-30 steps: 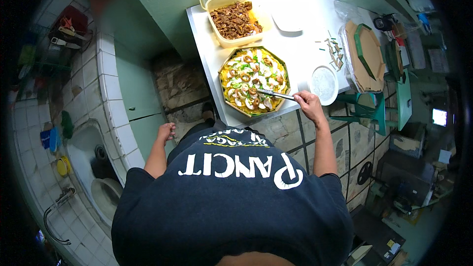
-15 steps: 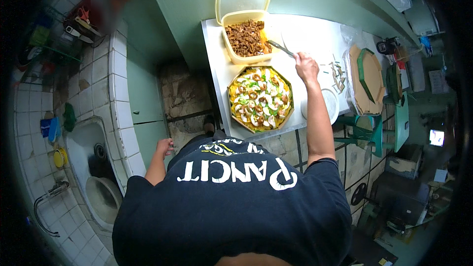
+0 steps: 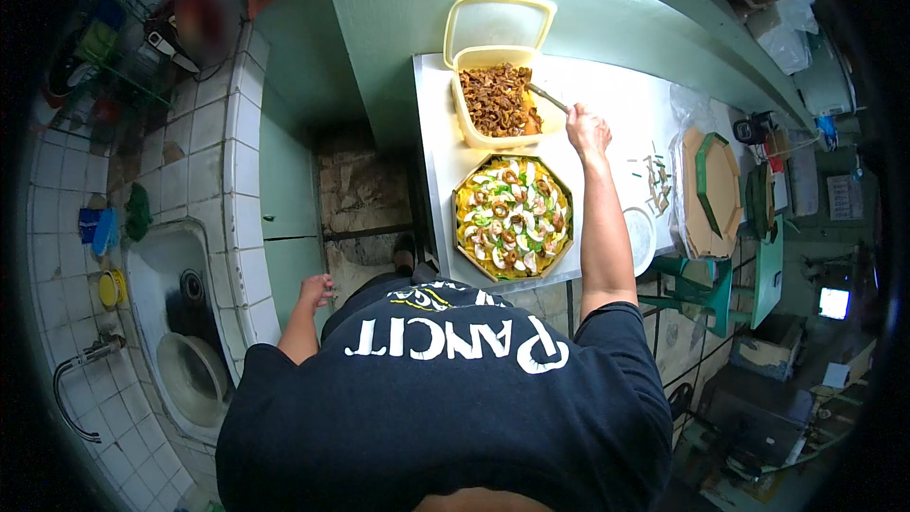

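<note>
My right hand (image 3: 590, 132) is closed round a long, slim serving utensil (image 3: 548, 98). Its far end dips into the right side of a yellowish plastic tub (image 3: 505, 143); whether it is a spoon or tongs I cannot tell. Brown chopped pieces, likely meat, (image 3: 493, 100) fill much of the tub, and its hinged lid (image 3: 498, 26) stands open behind. Just nearer me sits an octagonal tray (image 3: 457, 228) of yellow noodles (image 3: 512, 218) topped with white slices, chopped greens and brown rings. My left hand (image 3: 318, 289) hangs low by my side, fingers curled, holding nothing visible.
Everything stands on a white table (image 3: 441, 161) against a green wall. A round clear lid or bowl (image 3: 640, 239) and scattered small sticks (image 3: 657, 185) lie right of my forearm. Cardboard trays (image 3: 718, 199) and a green stool (image 3: 706, 294) stand farther right. Left is a tiled sink (image 3: 142, 256).
The utensil's end has gone from the tub's right edge down into the brown pieces. My view has shifted slightly, so the table sits lower and farther right. My left hand stays at my side.
</note>
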Demonstrator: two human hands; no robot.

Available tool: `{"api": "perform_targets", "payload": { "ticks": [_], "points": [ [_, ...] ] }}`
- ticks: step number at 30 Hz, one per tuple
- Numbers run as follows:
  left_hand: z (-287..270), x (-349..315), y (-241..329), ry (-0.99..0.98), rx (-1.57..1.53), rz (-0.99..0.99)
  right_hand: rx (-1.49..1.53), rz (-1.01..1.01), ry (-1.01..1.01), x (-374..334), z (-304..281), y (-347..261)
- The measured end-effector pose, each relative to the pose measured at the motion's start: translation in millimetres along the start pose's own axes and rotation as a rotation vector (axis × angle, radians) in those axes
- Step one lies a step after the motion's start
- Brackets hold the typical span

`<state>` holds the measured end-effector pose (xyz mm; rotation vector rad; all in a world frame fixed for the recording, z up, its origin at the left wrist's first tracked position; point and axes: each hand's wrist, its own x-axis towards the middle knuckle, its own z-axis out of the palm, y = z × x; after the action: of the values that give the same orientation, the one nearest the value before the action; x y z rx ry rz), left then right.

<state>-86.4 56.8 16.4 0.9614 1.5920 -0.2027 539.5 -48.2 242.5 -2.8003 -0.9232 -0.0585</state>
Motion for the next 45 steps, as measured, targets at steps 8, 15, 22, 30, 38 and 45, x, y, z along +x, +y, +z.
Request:
{"api": "perform_targets", "payload": {
  "ticks": [8,15,22,30,38,45],
  "points": [
    [14,21,10,-0.03,0.027,0.004,0.301,-0.065,0.014,-57,-29,33],
    [13,31,32,-0.044,0.097,0.007,0.613,-0.02,-0.047,-175,-26,110],
    [28,30,44,-0.067,0.141,0.032,0.512,-0.024,-0.13,-191,-9,126],
    [42,19,54,-0.057,0.119,0.044,0.502,0.045,-0.102,-194,-24,139],
    [27,20,28,-0.046,0.114,-0.003,0.62,-0.095,0.207,-109,-34,88],
    [16,19,20,-0.03,0.031,0.018,-0.073,-0.086,-0.078,-29,-28,5]
  ]
}}
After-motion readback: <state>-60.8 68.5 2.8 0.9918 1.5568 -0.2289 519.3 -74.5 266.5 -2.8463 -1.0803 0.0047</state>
